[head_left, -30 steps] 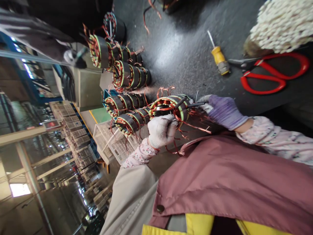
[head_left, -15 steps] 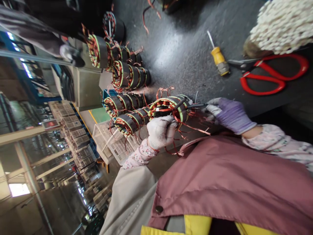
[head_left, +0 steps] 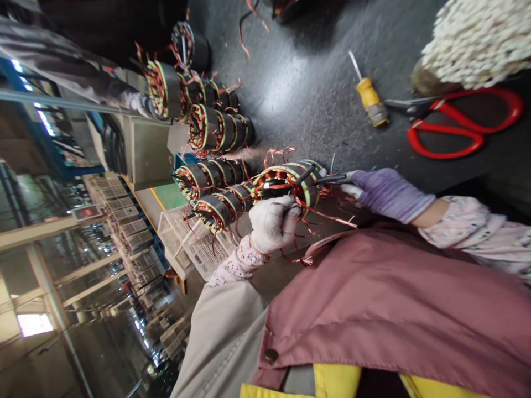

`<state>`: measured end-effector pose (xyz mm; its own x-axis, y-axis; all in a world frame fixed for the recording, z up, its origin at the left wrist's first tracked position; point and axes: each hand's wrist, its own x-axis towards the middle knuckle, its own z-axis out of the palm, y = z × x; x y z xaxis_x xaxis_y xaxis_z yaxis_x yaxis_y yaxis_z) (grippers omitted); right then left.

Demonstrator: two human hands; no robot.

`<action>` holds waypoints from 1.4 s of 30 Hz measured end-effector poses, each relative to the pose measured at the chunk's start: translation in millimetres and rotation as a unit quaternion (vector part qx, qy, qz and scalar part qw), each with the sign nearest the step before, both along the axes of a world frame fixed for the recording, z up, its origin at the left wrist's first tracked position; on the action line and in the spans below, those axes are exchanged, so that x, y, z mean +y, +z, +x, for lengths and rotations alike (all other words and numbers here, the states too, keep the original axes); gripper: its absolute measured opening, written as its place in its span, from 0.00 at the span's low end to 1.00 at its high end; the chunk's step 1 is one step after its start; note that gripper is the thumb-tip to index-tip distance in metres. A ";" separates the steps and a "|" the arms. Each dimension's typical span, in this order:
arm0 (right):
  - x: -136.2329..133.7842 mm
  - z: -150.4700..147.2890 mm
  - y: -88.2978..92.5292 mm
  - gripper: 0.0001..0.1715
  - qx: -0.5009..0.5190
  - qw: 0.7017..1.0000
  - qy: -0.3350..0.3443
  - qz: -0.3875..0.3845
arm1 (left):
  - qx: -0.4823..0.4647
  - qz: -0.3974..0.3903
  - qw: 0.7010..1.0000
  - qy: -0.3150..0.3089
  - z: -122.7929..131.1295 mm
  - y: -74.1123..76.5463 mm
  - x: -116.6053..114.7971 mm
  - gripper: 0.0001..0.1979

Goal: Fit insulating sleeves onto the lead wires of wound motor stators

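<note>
A motor stator (head_left: 312, 190) with copper windings lies in front of me, its loose copper wires trailing towards my jacket. My left hand (head_left: 274, 222), in a white glove, is closed at the near rim of this stator. Dark sleeved wire leads (head_left: 331, 178) stick out on the stator's right side. At their tips is my right hand (head_left: 385, 190), in a purple glove with pale fingertips. Its fingers are pinched together at the lead ends, partly hidden by the glove.
Several stators (head_left: 222, 128) lie in rows at the left. A co-worker's gloved hand (head_left: 143, 104) is beside them. A yellow-handled screwdriver (head_left: 369, 98), red-handled scissors (head_left: 446, 145) and a bundle of white tubes (head_left: 477, 47) rest on the dark table (head_left: 315, 105). Plastic crates (head_left: 207, 251) stand below left.
My right hand has moved slightly left, closer to the stator. My left hand stays at the rim. The co-worker's hand has shifted right to the far stators.
</note>
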<state>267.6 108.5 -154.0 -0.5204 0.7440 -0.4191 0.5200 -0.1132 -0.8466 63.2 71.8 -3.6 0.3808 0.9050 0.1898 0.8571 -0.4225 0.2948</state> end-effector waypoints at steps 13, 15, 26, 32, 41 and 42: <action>35.4 -0.6 22.2 0.14 -0.050 0.986 0.101 -0.121 | 0.012 0.003 1.000 0.001 -0.2 -1.5 -0.6 0.08; 36.1 1.7 19.5 0.13 -0.042 0.987 0.096 -0.125 | 0.007 0.012 1.000 -0.004 -0.5 -1.4 -0.2 0.06; 23.7 0.8 -14.3 0.16 0.005 0.956 -0.093 -0.277 | 0.035 0.013 0.999 0.001 -0.2 3.5 1.2 0.09; 23.9 -2.3 -16.0 0.16 0.017 0.969 -0.082 -0.233 | 0.038 -0.005 0.999 0.014 -2.6 3.2 -1.6 0.11; 32.3 -21.0 -18.8 0.15 0.021 0.988 0.017 -0.150 | 0.008 -0.005 1.000 -0.004 -2.7 3.2 0.6 0.06; 30.7 -19.6 -19.2 0.17 0.033 0.985 0.016 -0.170 | 0.009 -0.005 1.000 -0.005 -2.8 3.2 0.7 0.06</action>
<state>248.0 139.2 -173.2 -0.5752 0.5492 -0.6063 0.4738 -0.3805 -0.7942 60.4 72.6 -0.4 0.3924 0.9031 0.1745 0.8584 -0.4277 0.2834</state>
